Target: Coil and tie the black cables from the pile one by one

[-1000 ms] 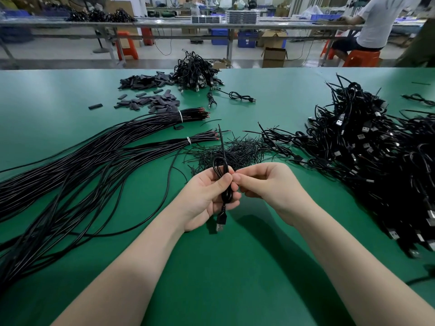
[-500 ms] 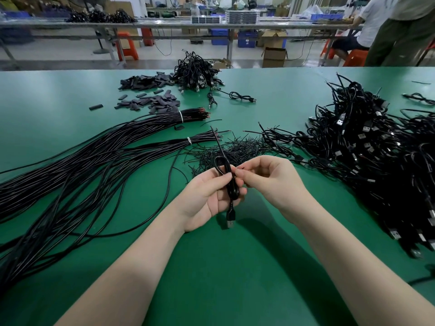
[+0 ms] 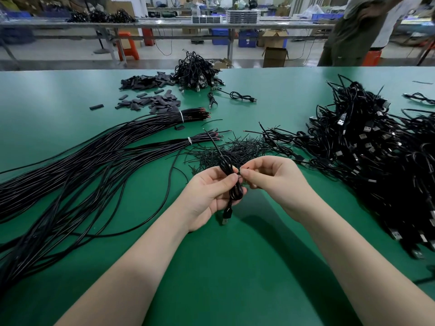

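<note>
Green matting (image 3: 235, 267) is covering the workbench, with shelving, crates and a standing person (image 3: 353, 36) showing beyond its far edge. Long bundled wires (image 3: 98, 158) are lying across the left side, cut ties (image 3: 237, 149) are scattered at centre, and a large pile (image 3: 376, 161) of cables is occupying the right. A smaller heap (image 3: 195, 71) is sitting at the far side beside loose sleeves (image 3: 150, 100).

The left hand (image 3: 207, 196) is gripping one coiled cable (image 3: 231, 180) upright above the mat, fingers and thumb curled round its middle. The plug (image 3: 227, 214) is hanging below the palm, and the free tail is pointing up toward the ties. The right hand (image 3: 275, 177) is pinching a thin tie (image 3: 239, 176) against the coil's waist, thumb and forefinger closed on it, remaining fingers curled.

Compared with one second ago, both hands are sitting slightly higher and farther from the body, and the coil is tilting a little. The right fingertips are now working directly at the waist rather than merely meeting the left thumb. The person in the background is now standing nearer the bench.

Assessment: the coiling of this cable appears complete and the binding step is under way. Whether the tie is already twisted shut cannot be determined; the fingers are hiding it. Many cables are remaining in the pile.
</note>
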The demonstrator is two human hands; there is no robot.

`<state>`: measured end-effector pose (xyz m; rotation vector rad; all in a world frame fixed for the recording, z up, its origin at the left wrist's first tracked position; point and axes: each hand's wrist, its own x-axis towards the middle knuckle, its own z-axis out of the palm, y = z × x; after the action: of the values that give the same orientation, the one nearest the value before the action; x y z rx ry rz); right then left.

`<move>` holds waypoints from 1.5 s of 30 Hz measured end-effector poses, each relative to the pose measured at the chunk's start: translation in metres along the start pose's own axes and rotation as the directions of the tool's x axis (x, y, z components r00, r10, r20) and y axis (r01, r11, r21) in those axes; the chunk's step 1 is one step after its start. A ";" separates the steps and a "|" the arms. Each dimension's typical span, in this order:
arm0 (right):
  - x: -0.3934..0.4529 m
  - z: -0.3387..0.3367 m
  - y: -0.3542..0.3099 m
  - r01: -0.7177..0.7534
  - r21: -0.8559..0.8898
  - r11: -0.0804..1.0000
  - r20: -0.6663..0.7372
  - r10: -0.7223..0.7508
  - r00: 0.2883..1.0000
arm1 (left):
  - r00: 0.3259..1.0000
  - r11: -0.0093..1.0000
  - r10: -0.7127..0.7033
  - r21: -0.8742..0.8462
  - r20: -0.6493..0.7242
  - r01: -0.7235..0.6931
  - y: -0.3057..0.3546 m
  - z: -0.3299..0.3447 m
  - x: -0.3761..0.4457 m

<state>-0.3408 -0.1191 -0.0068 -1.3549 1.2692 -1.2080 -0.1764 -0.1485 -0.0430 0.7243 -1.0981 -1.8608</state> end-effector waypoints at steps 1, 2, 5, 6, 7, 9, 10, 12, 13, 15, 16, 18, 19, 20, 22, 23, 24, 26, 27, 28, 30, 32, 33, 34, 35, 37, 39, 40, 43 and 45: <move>0.000 0.000 0.000 0.000 -0.014 1.000 -0.010 0.000 1.000 | 1.000 1.000 0.017 0.010 -0.016 -0.017 -0.001 0.001 0.000; 0.001 0.000 0.000 0.001 -0.025 1.000 -0.020 -0.002 1.000 | 0.999 0.999 0.035 0.020 -0.033 -0.034 -0.002 0.002 0.000; 0.002 0.000 0.001 -0.004 0.005 1.000 -0.046 0.004 0.999 | 0.994 0.995 0.090 0.049 -0.069 -0.087 -0.004 0.005 0.000; 0.002 0.001 0.002 -0.016 0.044 0.999 -0.052 0.019 0.998 | 0.992 0.994 0.100 0.053 -0.074 -0.096 -0.005 0.006 -0.001; 0.002 0.002 0.003 -0.037 0.088 0.995 -0.053 0.042 0.998 | 0.991 0.993 0.106 0.055 -0.079 -0.101 -0.005 0.007 -0.001; 0.001 0.004 0.004 -0.089 0.146 0.985 -0.029 0.094 0.995 | 0.991 0.993 0.105 0.060 -0.089 -0.099 -0.005 0.007 -0.002; 0.000 0.005 0.004 -0.108 0.153 0.982 -0.006 0.111 0.994 | 0.991 0.993 0.100 0.065 -0.090 -0.094 -0.004 0.007 -0.002; -0.001 0.005 0.003 -0.113 0.152 0.982 0.026 0.110 0.994 | 0.993 0.994 0.087 0.072 -0.083 -0.081 -0.003 0.007 -0.004; -0.001 0.004 0.003 -0.105 0.148 0.983 0.026 0.102 0.994 | 0.994 0.995 0.080 0.069 -0.079 -0.075 -0.002 0.007 -0.004; 0.000 0.002 0.002 -0.083 0.123 0.989 0.007 0.083 0.997 | 0.994 0.996 0.073 0.060 -0.079 -0.068 -0.002 0.008 -0.005; 0.000 0.001 0.001 -0.066 0.088 0.994 -0.006 0.067 0.998 | 0.994 0.996 0.070 0.057 -0.083 -0.065 -0.002 0.009 -0.005; 0.000 -0.003 0.000 -0.012 -0.048 0.999 -0.020 0.011 1.000 | 0.994 0.997 0.065 0.057 -0.089 -0.060 -0.001 0.009 -0.006; 0.001 -0.004 -0.001 0.023 -0.137 0.990 -0.019 -0.025 1.000 | 0.994 0.997 0.063 0.057 -0.092 -0.058 -0.001 0.009 -0.006; 0.001 -0.005 -0.002 0.063 -0.229 0.971 -0.014 -0.068 0.998 | 0.993 0.997 0.061 0.056 -0.099 -0.056 0.000 0.010 -0.006; 0.001 -0.004 -0.003 0.164 -0.376 0.912 -0.007 -0.180 0.984 | 0.992 0.997 0.060 0.051 -0.114 -0.054 0.001 0.009 -0.006; 0.000 -0.002 -0.003 0.205 -0.419 0.885 -0.009 -0.230 0.973 | 0.991 0.997 0.060 0.049 -0.116 -0.055 0.002 0.008 -0.006; 0.000 0.000 -0.002 0.222 -0.439 0.871 -0.015 -0.254 0.967 | 0.991 0.997 0.063 0.046 -0.117 -0.058 0.002 0.008 -0.006; 0.001 0.005 0.000 0.178 -0.438 0.881 -0.049 -0.221 0.974 | 0.989 0.996 0.078 0.041 -0.122 -0.074 0.001 0.008 -0.006; 0.001 0.007 0.001 0.125 -0.421 0.898 -0.080 -0.174 0.982 | 0.988 0.996 0.090 0.036 -0.128 -0.086 0.001 0.009 -0.005; 0.001 0.009 0.002 0.056 -0.387 0.920 -0.119 -0.110 0.987 | 0.985 0.994 0.106 0.031 -0.139 -0.103 0.000 0.010 -0.005; 0.000 0.012 0.001 -0.085 -0.228 0.970 -0.168 0.047 0.985 | 0.973 0.988 0.151 0.037 -0.173 -0.147 -0.003 0.012 -0.004; -0.002 0.015 -0.003 -0.204 -0.017 0.979 -0.143 0.199 0.969 | 0.957 0.977 0.208 0.082 -0.202 -0.195 -0.006 0.014 -0.003; -0.003 0.015 -0.005 -0.250 0.035 0.968 -0.135 0.253 0.958 | 0.948 0.968 0.241 0.126 -0.207 -0.218 -0.008 0.014 -0.003; -0.003 0.015 -0.008 -0.285 0.049 0.957 -0.137 0.289 0.947 | 0.940 0.953 0.274 0.187 -0.204 -0.237 -0.009 0.014 -0.003; -0.004 0.013 -0.009 -0.315 0.050 0.948 -0.138 0.319 0.938 | 0.934 0.934 0.303 0.253 -0.192 -0.251 -0.010 0.014 -0.002; -0.003 0.010 -0.011 -0.388 0.066 0.919 -0.112 0.393 0.913 | 0.931 0.903 0.327 0.342 -0.161 -0.258 -0.012 0.014 -0.002; -0.003 0.005 -0.012 -0.463 0.084 0.883 -0.045 0.467 0.883 | 0.936 0.897 0.324 0.357 -0.135 -0.260 -0.012 0.014 -0.002; -0.003 0.003 -0.012 -0.490 0.086 0.867 -0.005 0.493 0.870 | 0.937 0.895 0.326 0.359 -0.123 -0.264 -0.012 0.014 -0.003; -0.002 -0.003 -0.014 -0.532 0.065 0.844 0.076 0.527 0.846 | 0.935 0.888 0.340 0.363 -0.103 -0.283 -0.012 0.015 -0.004; -0.002 -0.006 -0.015 -0.531 0.024 0.847 0.104 0.526 0.844 | 0.935 0.894 0.339 0.345 -0.104 -0.286 -0.011 0.015 -0.004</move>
<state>-0.3449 -0.1157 0.0084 -0.9155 1.4118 -0.7714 -0.1903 -0.1359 -0.0455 0.8138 -1.3445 -1.3383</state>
